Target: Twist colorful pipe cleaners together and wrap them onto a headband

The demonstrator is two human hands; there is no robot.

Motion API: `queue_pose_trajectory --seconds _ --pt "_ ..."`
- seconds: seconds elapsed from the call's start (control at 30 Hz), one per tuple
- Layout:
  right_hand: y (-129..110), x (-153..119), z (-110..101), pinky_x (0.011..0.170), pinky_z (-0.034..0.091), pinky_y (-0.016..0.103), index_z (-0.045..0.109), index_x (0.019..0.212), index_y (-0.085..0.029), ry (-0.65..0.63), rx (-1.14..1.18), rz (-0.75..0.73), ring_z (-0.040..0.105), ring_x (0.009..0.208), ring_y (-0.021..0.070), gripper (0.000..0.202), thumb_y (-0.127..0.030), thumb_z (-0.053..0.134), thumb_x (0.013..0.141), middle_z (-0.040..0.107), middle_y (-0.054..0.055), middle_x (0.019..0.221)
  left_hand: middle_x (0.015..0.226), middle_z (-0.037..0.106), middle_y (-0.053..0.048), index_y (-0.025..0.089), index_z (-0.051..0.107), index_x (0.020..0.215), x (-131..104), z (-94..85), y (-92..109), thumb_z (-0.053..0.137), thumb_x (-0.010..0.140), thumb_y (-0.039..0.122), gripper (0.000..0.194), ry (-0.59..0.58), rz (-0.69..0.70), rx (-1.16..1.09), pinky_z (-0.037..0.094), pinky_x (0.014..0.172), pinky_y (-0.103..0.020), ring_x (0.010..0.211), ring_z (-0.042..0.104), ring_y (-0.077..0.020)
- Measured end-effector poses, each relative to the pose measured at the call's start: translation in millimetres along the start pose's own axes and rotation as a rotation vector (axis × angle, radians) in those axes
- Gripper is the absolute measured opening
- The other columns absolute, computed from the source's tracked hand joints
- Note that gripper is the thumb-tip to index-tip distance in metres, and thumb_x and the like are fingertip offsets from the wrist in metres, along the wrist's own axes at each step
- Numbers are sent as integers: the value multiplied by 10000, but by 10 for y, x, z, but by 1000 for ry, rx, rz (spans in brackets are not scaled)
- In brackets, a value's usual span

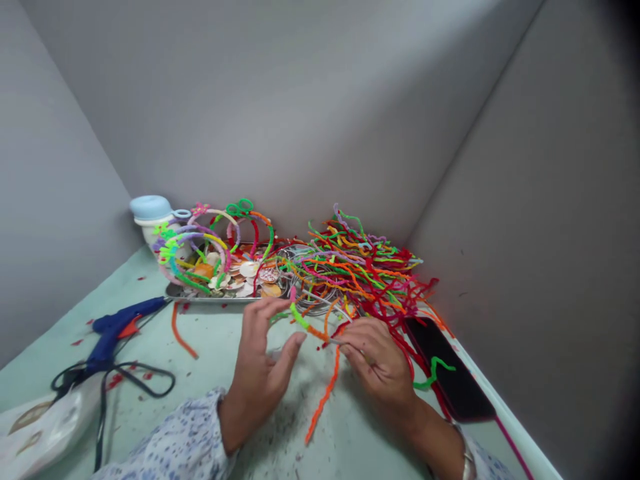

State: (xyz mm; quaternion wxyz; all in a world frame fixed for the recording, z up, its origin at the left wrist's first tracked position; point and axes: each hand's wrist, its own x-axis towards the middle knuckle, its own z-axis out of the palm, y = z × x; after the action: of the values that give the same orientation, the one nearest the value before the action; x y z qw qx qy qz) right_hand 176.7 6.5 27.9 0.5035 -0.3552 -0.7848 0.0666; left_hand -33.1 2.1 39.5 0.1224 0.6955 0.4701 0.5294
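Note:
My right hand [377, 357] pinches a thin headband [301, 319] that is partly wrapped in pink, lime green and orange fuzzy stems. Its bare grey part runs between my right fingertips. From the end of the wrapping, an orange pipe cleaner [326, 401] dangles toward the table. My left hand [263, 363] is just left of the headband, thumb and fingers apart, with nothing visible between them. Behind both hands lies a big heap of colourful pipe cleaners [360, 263], with grey metal hoops partly buried at its left side.
A metal tray [230, 299] with shells and several wrapped headbands [200, 235] stands at the back left, beside a white bottle with a blue lid [151, 208]. A blue glue gun [113, 333] and its cord lie left. A black phone [450, 370] rests at right. Grey walls enclose the table.

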Motion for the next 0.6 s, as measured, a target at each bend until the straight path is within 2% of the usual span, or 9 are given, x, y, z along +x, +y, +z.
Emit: queue_pose_trajectory --seconds 0.07,0.1,0.2,0.23,0.33,0.47,0.6 --pt "-12 2 0 764 477 361 680 948 -233 49 26 71 611 823 190 127 -166 586 895 695 25 826 1129 524 -82 222 503 1160 30 11 1 578 883 299 298 31 -175 -129 415 950 -409 1072 509 -231" --pt "-7 -7 10 752 480 354 682 947 -235 61 36 100 610 817 188 124 -169 591 894 694 26 831 1087 550 -73 214 520 1141 48 24 4 573 885 328 285 -11 -265 -223 438 909 -387 1005 538 -216" --pt "33 -70 73 734 476 343 684 940 -237 37 52 155 602 800 184 114 -188 588 902 687 25 826 1011 630 -69 184 591 1113 104 94 22 598 861 370 313 -290 -468 -528 477 815 -340 902 585 -199" --pt "48 -97 100 724 473 339 681 940 -235 15 56 166 597 790 182 115 -192 580 907 682 23 818 994 648 -66 178 610 1095 117 125 24 611 851 365 308 -335 -506 -601 476 826 -338 901 592 -199" --pt "84 -168 174 723 461 337 674 937 -229 -42 73 176 586 767 178 118 -200 562 914 666 18 800 961 675 -56 169 669 995 117 220 -3 647 819 351 254 -400 -553 -714 468 818 -319 884 600 -194" --pt "107 -195 217 694 449 320 664 926 -221 -131 72 183 574 726 169 126 -209 539 922 653 8 769 827 653 -39 150 684 837 60 294 -108 643 818 397 250 -430 -580 -700 452 740 -282 784 575 -174" --pt "125 -191 223 688 442 311 661 931 -224 -214 78 182 560 717 166 160 -210 502 937 625 4 742 766 632 -24 146 685 827 32 307 -170 660 805 424 280 -460 -587 -707 439 713 -267 735 554 -159"
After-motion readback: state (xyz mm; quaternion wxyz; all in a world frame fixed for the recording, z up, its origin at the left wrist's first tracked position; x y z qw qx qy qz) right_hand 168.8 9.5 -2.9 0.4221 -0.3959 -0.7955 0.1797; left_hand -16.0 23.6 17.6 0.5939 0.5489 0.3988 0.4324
